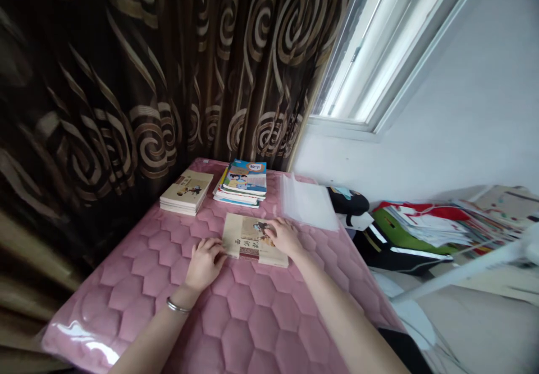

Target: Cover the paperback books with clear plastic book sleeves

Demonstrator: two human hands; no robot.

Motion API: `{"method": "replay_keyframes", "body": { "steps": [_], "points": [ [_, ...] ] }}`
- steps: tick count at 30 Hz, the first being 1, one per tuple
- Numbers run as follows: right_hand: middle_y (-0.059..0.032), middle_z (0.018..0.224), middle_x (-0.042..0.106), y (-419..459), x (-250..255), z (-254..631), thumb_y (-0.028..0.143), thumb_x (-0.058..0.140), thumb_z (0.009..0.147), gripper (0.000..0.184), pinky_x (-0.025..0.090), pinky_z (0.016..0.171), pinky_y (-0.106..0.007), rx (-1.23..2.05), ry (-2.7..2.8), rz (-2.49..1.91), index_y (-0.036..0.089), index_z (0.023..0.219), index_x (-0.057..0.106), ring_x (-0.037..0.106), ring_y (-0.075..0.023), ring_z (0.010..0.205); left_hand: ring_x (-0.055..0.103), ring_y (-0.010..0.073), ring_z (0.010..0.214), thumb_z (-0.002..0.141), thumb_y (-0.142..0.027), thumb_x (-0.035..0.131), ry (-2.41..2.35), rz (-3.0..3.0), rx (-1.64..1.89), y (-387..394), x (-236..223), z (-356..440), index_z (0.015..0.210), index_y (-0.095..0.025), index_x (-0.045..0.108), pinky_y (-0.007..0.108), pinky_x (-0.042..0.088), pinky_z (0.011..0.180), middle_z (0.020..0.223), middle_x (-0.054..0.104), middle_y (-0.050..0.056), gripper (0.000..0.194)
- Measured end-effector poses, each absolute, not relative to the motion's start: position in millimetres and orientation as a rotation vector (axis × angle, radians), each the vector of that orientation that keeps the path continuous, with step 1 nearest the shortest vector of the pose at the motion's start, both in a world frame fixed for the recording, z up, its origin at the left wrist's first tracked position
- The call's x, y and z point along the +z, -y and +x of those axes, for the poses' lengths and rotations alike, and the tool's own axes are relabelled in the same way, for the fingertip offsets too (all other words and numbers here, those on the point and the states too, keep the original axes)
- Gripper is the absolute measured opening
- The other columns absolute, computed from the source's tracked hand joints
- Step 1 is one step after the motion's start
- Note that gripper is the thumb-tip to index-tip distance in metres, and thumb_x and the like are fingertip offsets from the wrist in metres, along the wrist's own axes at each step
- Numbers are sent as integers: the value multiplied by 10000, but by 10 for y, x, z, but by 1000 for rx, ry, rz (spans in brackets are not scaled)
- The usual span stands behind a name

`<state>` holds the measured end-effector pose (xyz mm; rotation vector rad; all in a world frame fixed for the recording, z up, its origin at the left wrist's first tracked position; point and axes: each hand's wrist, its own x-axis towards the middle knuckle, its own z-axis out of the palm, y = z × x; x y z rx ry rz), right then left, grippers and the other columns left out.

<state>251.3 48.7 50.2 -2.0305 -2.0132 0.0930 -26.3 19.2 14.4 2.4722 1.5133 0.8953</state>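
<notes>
A cream paperback book (pixel 233 233) with a picture and Chinese characters on its cover lies flat on the pink quilted surface in front of me. My left hand (pixel 206 263) has its fingers curled against the book's left edge, and a silver bangle circles that wrist. At the opposite side, my right hand (pixel 287 237) grips the book's right part, thumb on the cover. The far fingertips of the right hand are hidden. Beyond, to the left, a stack of similar cream books (pixel 187 190) sits near the edge.
A pile of colourful thin books (pixel 245 178) stands at the back. Clear plastic sheets (pixel 308 201) lie right of it. Dark patterned curtains (pixel 210 71) hang behind. Beyond the right edge are a black pouch (pixel 348 200), a green bag (pixel 393 225), papers and a white bar (pixel 458 270).
</notes>
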Motion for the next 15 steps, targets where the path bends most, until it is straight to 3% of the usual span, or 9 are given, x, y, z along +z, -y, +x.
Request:
{"method": "replay_keyframes", "body": {
  "steps": [3,10,15],
  "points": [
    [-44,1264,636,-736,538,2454,383,499,940,294,373,952,-351,164,2067,-2119,300,1192,627,562,-232,1167,561,248,1090,843,-188,643,-1547,2505,823,-167,169,-246,933,-241,701,432,402,902,1160,666,52,120],
    [-68,1134,714,-771,513,2499,483,463,944,336,419,849,-306,180,2029,-2231,244,1002,693,641,-228,1062,563,265,1098,851,-132,610,-1642,2578,697,-266,184,-183,999,-217,657,437,414,919,1167,652,76,177],
    [-135,979,750,-420,408,2503,528,464,923,430,446,765,-291,198,1888,-2327,184,880,719,685,-245,947,596,257,1107,836,-53,547,-1807,2126,813,-548,226,-66,1147,-170,596,385,450,928,1223,619,136,336]
  ]
}}
